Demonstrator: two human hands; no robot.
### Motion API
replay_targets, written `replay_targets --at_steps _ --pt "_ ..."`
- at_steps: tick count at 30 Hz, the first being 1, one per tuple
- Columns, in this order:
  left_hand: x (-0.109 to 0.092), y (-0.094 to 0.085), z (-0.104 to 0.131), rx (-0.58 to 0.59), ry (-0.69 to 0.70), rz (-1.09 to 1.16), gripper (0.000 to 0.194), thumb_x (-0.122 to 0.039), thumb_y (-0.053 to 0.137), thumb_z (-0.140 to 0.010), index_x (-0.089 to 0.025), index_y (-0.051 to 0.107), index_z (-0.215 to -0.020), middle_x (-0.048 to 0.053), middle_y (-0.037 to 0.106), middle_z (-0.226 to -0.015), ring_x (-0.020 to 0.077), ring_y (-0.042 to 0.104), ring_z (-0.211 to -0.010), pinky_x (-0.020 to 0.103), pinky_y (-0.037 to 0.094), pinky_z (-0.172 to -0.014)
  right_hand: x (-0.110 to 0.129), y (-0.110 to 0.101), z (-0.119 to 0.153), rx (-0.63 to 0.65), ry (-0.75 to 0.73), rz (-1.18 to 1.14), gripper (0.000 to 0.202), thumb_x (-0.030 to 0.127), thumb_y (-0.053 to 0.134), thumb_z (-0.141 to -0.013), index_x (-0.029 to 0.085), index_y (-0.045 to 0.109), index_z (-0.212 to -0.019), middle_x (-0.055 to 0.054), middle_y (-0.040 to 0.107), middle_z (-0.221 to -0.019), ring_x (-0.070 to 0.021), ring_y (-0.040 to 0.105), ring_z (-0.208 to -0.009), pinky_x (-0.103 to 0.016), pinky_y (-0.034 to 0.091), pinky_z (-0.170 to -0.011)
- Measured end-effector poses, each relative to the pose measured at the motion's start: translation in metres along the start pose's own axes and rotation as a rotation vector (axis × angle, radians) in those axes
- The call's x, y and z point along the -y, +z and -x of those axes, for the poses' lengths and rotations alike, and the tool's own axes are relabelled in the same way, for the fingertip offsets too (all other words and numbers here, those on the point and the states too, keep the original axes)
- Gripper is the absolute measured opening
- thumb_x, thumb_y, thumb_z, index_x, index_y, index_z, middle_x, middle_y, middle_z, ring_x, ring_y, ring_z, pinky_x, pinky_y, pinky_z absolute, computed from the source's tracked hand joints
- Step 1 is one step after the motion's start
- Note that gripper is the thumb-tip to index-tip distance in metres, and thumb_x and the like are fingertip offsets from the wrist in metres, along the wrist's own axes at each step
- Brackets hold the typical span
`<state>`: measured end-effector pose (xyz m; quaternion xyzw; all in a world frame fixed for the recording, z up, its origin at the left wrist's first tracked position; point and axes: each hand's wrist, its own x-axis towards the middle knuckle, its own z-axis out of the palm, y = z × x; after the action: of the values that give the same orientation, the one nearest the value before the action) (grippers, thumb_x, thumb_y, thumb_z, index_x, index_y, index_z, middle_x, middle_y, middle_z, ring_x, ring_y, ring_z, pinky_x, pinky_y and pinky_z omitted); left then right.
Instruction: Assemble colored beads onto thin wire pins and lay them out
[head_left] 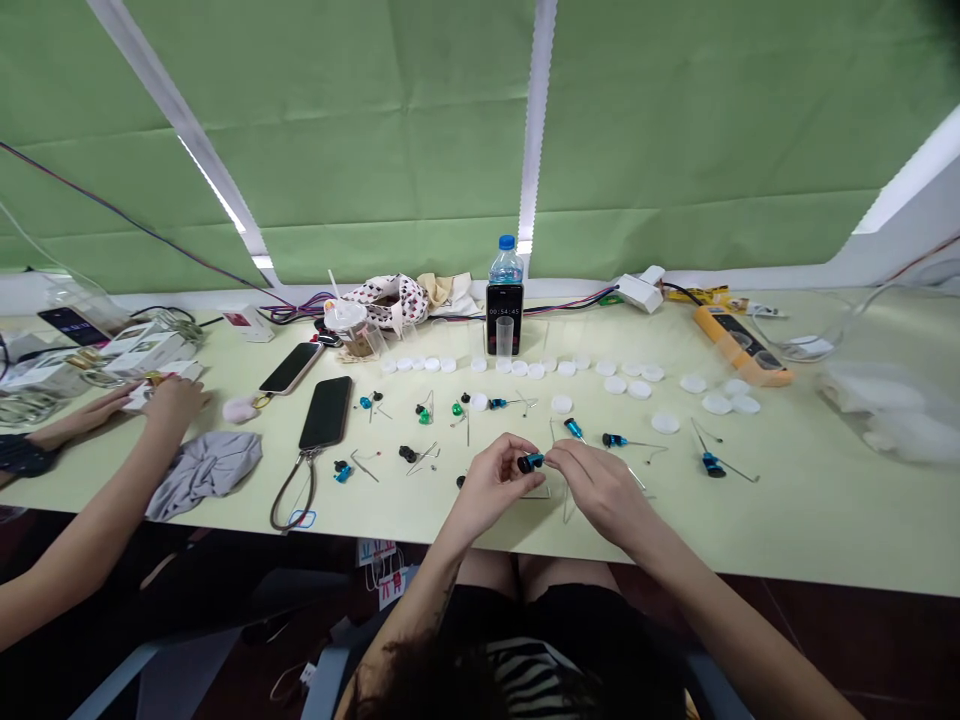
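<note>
In front of me, my left hand [487,488] pinches a small blue and black cylindrical part [530,463] between thumb and fingers. My right hand [604,488] is closed at the part's right end; what its fingertips grip is hidden. Thin bent metal rods lie on the table under and beside my hands. To the right are similar blue and black pieces with rods: one [574,429], another [615,440] and a third [712,465]. Left of my hands lie green pieces [425,414], a black piece [407,454] and a blue piece [343,471], with rods nearby.
White round lids [639,389] and clear tubes [504,337] stretch across the table. Behind them, a timer phone [496,320] leans on a bottle [507,262]. A dark phone [326,412] and grey cloth [206,473] lie left, near a co-worker's hand [174,400]. An orange device [742,345] sits right.
</note>
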<state>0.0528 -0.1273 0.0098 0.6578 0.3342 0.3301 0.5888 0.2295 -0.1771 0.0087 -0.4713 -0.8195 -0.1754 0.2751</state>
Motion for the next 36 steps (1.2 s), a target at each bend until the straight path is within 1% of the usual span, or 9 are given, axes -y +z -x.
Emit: replay_targets --at_steps 5,10,12,15,17,22,25,29,36 --pt "0.009 0.002 -0.012 -0.036 0.001 -0.077 0.021 -0.035 0.054 -0.083 -0.016 0.058 -0.091 0.001 0.057 -0.069 0.0103 0.049 -0.06 0.022 0.04 -0.057 -0.018 0.008 -0.006 0.111 -0.065 -0.05 0.024 0.009 0.035 -0.092 0.014 0.058 -0.09 -0.01 0.062 -0.084 -0.0168 0.057 -0.073 -0.027 0.042 -0.063" --pt "0.017 0.004 -0.017 0.001 -0.132 0.128 0.041 -0.053 0.041 -0.085 -0.015 0.049 -0.073 0.004 0.059 -0.063 0.0098 0.049 -0.047 0.022 0.039 -0.046 -0.028 0.014 -0.006 0.101 0.012 -0.392 0.021 0.021 0.037 -0.094 0.018 0.058 -0.089 -0.006 0.061 -0.085 -0.0148 0.057 -0.074 -0.026 0.044 -0.064" --pt "0.018 0.004 -0.018 0.002 -0.177 0.209 0.045 -0.058 0.038 -0.084 -0.015 0.047 -0.072 0.003 0.058 -0.06 0.0092 0.047 -0.043 0.021 0.035 -0.041 -0.024 0.012 -0.007 0.063 0.145 -0.526 0.022 0.024 0.038 -0.094 0.019 0.059 -0.087 -0.006 0.061 -0.083 -0.0151 0.057 -0.074 -0.027 0.045 -0.065" --pt "0.018 0.005 -0.018 -0.02 -0.17 0.214 0.044 -0.059 0.042 -0.082 -0.016 0.045 -0.072 0.001 0.056 -0.059 0.0087 0.046 -0.042 0.02 0.033 -0.039 -0.014 0.008 -0.009 0.018 0.482 -0.712 0.024 0.032 0.043 -0.092 0.019 0.06 -0.082 -0.004 0.061 -0.073 -0.0149 0.057 -0.065 -0.028 0.047 -0.062" --pt "0.017 0.006 -0.018 -0.029 -0.142 0.173 0.042 -0.057 0.043 -0.083 -0.017 0.044 -0.073 0.0 0.055 -0.06 0.0088 0.047 -0.043 0.021 0.035 -0.041 -0.006 0.006 -0.011 0.05 0.674 -0.867 0.026 0.038 0.047 -0.089 0.018 0.062 -0.083 -0.002 0.061 -0.066 -0.0145 0.057 -0.059 -0.028 0.048 -0.058" --pt "0.011 0.01 -0.013 -0.116 -0.029 -0.092 0.035 -0.05 0.04 -0.088 -0.018 0.046 -0.075 -0.001 0.053 -0.06 0.0101 0.047 -0.049 0.022 0.036 -0.05 0.005 0.006 -0.012 0.143 0.869 -1.131 0.029 0.043 0.056 -0.081 0.016 0.064 -0.081 -0.002 0.062 -0.06 -0.0137 0.057 -0.053 -0.027 0.049 -0.053" --pt "0.008 0.011 -0.01 -0.152 0.013 -0.273 0.03 -0.046 0.041 -0.089 -0.019 0.047 -0.077 -0.002 0.05 -0.058 0.0115 0.047 -0.053 0.023 0.034 -0.054 0.006 0.005 -0.012 0.15 0.915 -1.187 0.027 0.043 0.059 -0.079 0.016 0.063 -0.079 -0.002 0.062 -0.062 -0.0136 0.058 -0.054 -0.027 0.05 -0.052" --pt "0.006 0.012 -0.007 -0.163 0.06 -0.397 0.026 -0.042 0.041 -0.089 -0.019 0.047 -0.078 -0.001 0.054 -0.065 0.012 0.046 -0.058 0.024 0.033 -0.058 0.007 0.005 -0.009 0.165 0.923 -1.226 0.027 0.043 0.058 -0.08 0.016 0.06 -0.077 -0.002 0.063 -0.064 -0.0142 0.061 -0.056 -0.029 0.053 -0.055" --pt "0.007 0.015 -0.005 -0.187 0.024 -0.341 0.031 -0.045 0.041 -0.088 -0.019 0.05 -0.074 0.0 0.054 -0.062 0.0119 0.044 -0.054 0.024 0.031 -0.056 0.011 0.004 -0.003 0.124 0.826 -1.083 0.024 0.04 0.05 -0.087 0.018 0.059 -0.081 -0.002 0.064 -0.065 -0.0151 0.061 -0.059 -0.03 0.054 -0.058"
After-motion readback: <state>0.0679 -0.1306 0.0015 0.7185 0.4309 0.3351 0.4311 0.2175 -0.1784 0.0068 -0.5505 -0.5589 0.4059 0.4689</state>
